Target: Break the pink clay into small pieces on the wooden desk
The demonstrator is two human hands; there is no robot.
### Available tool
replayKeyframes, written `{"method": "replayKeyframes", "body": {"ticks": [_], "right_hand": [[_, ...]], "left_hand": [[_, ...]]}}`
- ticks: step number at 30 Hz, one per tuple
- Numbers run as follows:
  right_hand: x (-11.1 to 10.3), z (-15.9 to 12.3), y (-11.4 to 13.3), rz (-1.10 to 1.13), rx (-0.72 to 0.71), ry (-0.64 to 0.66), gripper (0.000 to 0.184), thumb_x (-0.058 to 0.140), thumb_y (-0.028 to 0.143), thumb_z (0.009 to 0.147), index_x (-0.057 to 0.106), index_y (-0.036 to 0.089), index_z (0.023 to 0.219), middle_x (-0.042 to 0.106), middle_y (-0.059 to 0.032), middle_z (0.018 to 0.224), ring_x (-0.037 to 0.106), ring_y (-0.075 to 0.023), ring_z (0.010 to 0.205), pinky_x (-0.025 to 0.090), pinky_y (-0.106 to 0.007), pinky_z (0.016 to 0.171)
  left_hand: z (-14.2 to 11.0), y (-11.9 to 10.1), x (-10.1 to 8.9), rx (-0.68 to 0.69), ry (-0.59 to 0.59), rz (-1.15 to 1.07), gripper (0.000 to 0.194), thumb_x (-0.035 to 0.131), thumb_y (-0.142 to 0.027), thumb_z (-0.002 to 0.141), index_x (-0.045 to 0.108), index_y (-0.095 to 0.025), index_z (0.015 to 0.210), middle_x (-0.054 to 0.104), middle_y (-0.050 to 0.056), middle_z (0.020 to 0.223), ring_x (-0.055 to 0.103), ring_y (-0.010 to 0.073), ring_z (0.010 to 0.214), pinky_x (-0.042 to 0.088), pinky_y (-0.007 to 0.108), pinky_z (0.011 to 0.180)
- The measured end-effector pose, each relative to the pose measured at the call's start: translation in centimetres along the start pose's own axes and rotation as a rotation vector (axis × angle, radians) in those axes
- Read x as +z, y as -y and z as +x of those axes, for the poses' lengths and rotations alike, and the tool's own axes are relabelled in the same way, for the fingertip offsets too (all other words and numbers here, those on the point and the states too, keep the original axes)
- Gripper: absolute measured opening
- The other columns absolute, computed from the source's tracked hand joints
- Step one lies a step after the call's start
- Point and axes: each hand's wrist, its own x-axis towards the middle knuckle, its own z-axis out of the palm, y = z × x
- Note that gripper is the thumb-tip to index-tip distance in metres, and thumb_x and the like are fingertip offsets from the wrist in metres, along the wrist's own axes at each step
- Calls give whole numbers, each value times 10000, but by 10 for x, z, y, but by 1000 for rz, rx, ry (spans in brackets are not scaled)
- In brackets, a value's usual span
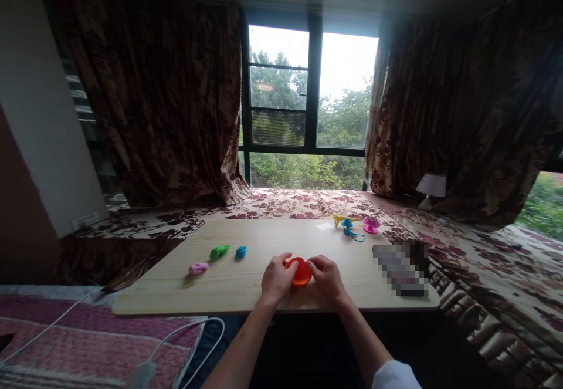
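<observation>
Both hands grip a round, orange-red bowl-shaped piece that looks like modelling clay, near the front edge of the pale wooden table. My left hand closes on its left side, with the thumb at the inner wall. My right hand pinches its right rim between thumb and fingers. Left of my hands lie a green clay lump, a small blue lump and a pink lump, all apart from the hands.
On the table's far right sit a yellow piece, a blue mushroom-like piece with strands and a magenta figure. A blurred-out object lies at the right edge. A white lamp stands behind.
</observation>
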Motion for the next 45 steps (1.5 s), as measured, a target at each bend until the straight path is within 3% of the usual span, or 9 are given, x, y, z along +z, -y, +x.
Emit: {"method": "replayKeyframes", "body": {"ticks": [13,18,27,33,38,42,45], "right_hand": [[0,1,-2,-23,42,-37,218,496,330,790,653,194,726,638,-21,717,586,-144,639,439,-233,601],[-2,3,1,-53,52,-48,297,436,378,829,659,199,749,641,-27,735,584,-148,654,429,-242,622],[-1,0,0,-76,58,-9,210,516,332,772,666,207,695,630,-11,704,569,-134,615,424,-230,594],[0,2,4,-31,40,21,239,487,350,800,687,225,846,637,-15,789,580,-133,641,442,-230,599],[1,2,3,27,33,48,216,510,320,785,699,217,799,637,-20,770,583,-136,644,456,-230,598],[4,4,1,84,37,46,218,536,314,768,688,204,879,645,-30,802,590,-143,668,469,-239,610],[5,6,1,133,36,71,196,549,310,760,697,188,799,646,-36,788,597,-146,675,470,-230,593]], "left_hand": [[-6,-2,2,-50,59,-21,300,472,-383,829,554,-152,1002,596,46,956,576,145,815,485,346,728],[-9,-1,2,-82,11,-5,289,461,-376,836,554,-157,999,598,47,954,575,144,826,478,355,749],[-10,0,1,-127,8,33,301,461,-402,831,560,-144,954,603,29,863,573,120,725,487,315,672],[-12,-3,0,-96,-1,53,253,471,-361,834,564,-144,925,600,25,858,570,121,739,482,319,689],[-14,-3,-1,-66,6,20,250,480,-366,828,574,-141,883,606,15,813,571,117,718,478,316,685],[-15,-3,2,-54,28,-37,263,472,-373,832,574,-140,897,611,14,803,575,112,699,483,308,671],[-15,-2,4,-41,58,-79,277,463,-381,835,571,-141,921,611,18,823,577,114,705,488,307,668]]}}
